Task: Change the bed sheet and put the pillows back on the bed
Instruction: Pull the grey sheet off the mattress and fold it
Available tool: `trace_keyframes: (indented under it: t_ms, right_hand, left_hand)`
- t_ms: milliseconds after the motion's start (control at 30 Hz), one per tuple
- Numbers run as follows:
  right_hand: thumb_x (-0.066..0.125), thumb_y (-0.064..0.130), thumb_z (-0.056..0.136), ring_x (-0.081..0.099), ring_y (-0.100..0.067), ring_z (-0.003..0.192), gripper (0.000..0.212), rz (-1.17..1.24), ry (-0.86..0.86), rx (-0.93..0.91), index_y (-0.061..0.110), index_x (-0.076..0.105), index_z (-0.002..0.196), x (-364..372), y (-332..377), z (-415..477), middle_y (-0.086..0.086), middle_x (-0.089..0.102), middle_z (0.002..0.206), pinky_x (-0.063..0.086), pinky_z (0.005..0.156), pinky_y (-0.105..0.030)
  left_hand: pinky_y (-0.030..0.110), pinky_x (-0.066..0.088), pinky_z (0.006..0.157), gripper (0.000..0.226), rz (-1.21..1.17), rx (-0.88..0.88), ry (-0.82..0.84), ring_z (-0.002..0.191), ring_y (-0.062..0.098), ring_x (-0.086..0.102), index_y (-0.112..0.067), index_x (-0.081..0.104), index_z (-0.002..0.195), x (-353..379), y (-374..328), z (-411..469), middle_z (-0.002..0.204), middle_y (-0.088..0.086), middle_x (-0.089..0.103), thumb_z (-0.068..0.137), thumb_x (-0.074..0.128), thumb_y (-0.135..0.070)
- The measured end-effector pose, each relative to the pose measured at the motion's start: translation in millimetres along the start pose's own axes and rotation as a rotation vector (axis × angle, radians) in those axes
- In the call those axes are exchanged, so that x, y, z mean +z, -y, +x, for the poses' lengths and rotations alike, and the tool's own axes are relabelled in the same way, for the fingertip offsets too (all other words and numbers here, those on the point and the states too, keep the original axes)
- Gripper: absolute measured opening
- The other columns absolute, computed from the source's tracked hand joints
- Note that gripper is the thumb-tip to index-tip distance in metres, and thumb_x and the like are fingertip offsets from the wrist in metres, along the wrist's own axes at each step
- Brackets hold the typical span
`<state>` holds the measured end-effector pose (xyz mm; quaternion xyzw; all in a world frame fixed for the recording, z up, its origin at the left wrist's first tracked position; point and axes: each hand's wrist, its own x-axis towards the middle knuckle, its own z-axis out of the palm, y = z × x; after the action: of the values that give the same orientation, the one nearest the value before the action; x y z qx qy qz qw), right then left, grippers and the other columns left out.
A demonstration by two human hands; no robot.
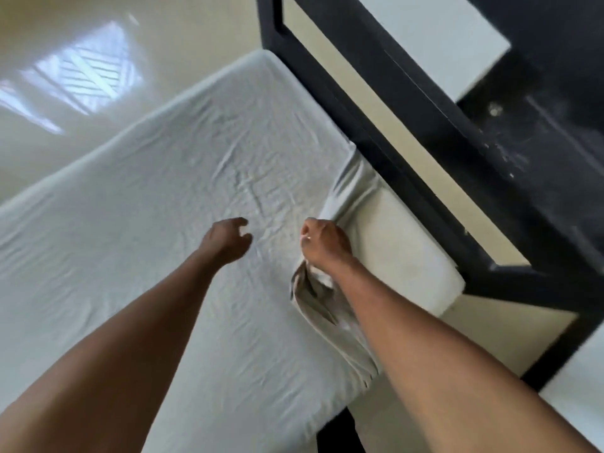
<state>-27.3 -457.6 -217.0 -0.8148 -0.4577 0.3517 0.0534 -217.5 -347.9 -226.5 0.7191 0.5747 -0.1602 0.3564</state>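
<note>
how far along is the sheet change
Done: the sheet covers most of the mattress, and the far corner is fitted. In hand: the right hand grips the sheet's near corner, lifted off the bare mattress; the left hand hovers open. Whether the sheet is coming off or going on is unclear. Left: no pillows are in view.

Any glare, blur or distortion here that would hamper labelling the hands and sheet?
Head view: window glare washes the glossy floor at upper left; mild motion blur softens everything, worst on the black bed frame at right; the wide lens skews the scene; left hand, right hand and the gripped sheet are readable.
</note>
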Motion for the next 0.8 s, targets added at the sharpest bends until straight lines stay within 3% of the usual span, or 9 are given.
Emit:
trace_keyframes:
  t_ms: [167, 267, 367, 467, 567, 700, 800]
  right_hand:
    - [0.053, 0.018, 0.095, 0.061, -0.029, 0.117, 0.031, -0.153, 0.031, -0.135, 0.016, 0.059, 0.126, -35, 32, 87, -0.008, 0.062, 0.130, 0.048, 0.095, -0.034]
    - [0.053, 0.021, 0.097, 0.057, -0.029, 0.122, 0.037, -0.252, 0.056, -0.218, 0.017, 0.054, 0.134, -45, 54, 149, -0.007, 0.055, 0.137, 0.048, 0.098, -0.037]
    - [0.053, 0.022, 0.098, 0.054, -0.030, 0.124, 0.041, -0.365, 0.054, -0.291, 0.015, 0.049, 0.138, -56, 75, 210, -0.008, 0.052, 0.140, 0.046, 0.101, -0.040]
    - [0.050, 0.026, 0.099, 0.049, -0.031, 0.130, 0.047, -0.438, 0.028, -0.346, 0.014, 0.043, 0.144, -65, 98, 273, -0.009, 0.046, 0.147, 0.040, 0.108, -0.042]
    - [0.047, 0.028, 0.102, 0.038, -0.033, 0.141, 0.052, -0.440, -0.009, -0.380, 0.015, 0.034, 0.151, -78, 118, 336, -0.011, 0.033, 0.157, 0.032, 0.115, -0.044]
    - [0.043, 0.030, 0.106, 0.028, -0.033, 0.149, 0.062, -0.299, -0.153, -0.316, 0.010, 0.020, 0.159, -88, 144, 416, -0.013, 0.021, 0.165, 0.028, 0.119, -0.042]
    - [0.054, 0.029, 0.103, 0.043, -0.034, 0.136, 0.051, -0.244, -0.355, -0.280, 0.007, 0.039, 0.147, -72, 147, 463, -0.015, 0.041, 0.149, 0.036, 0.111, -0.042]
  left_hand:
    - [0.048, 0.041, 0.112, 0.068, 0.132, 0.127, -0.020, 0.148, 0.033, 0.034, -0.033, 0.033, 0.156, -41, -12, 86, 0.152, 0.024, 0.044, 0.095, 0.060, -0.038]
    - [0.065, 0.033, 0.113, 0.081, 0.187, 0.097, -0.112, 0.152, 0.043, 0.017, -0.042, 0.017, 0.159, -73, -25, 140, 0.167, 0.020, 0.008, 0.094, 0.064, -0.043]
    - [0.084, 0.011, 0.104, 0.117, 0.250, 0.006, -0.092, 0.149, 0.049, -0.022, -0.049, -0.013, 0.156, -91, -25, 190, 0.162, 0.012, -0.034, 0.080, 0.076, -0.060]
    - [0.090, -0.003, 0.097, 0.164, 0.209, -0.151, -0.008, 0.137, 0.051, -0.044, -0.043, -0.042, 0.143, -79, -5, 231, 0.146, 0.012, -0.057, 0.045, 0.085, -0.077]
    - [0.090, -0.014, 0.090, 0.186, 0.141, -0.234, 0.033, 0.123, 0.047, -0.059, -0.035, -0.057, 0.129, -64, 1, 254, 0.130, 0.013, -0.069, 0.016, 0.085, -0.081]
    - [0.089, -0.012, 0.092, 0.191, 0.096, -0.262, 0.069, 0.119, 0.048, -0.061, -0.030, -0.057, 0.130, -62, 0, 270, 0.128, 0.017, -0.069, 0.013, 0.089, -0.075]
    - [0.089, -0.010, 0.092, 0.191, 0.098, -0.276, 0.108, 0.120, 0.050, -0.060, -0.028, -0.054, 0.134, -58, 6, 281, 0.131, 0.019, -0.067, 0.015, 0.089, -0.074]
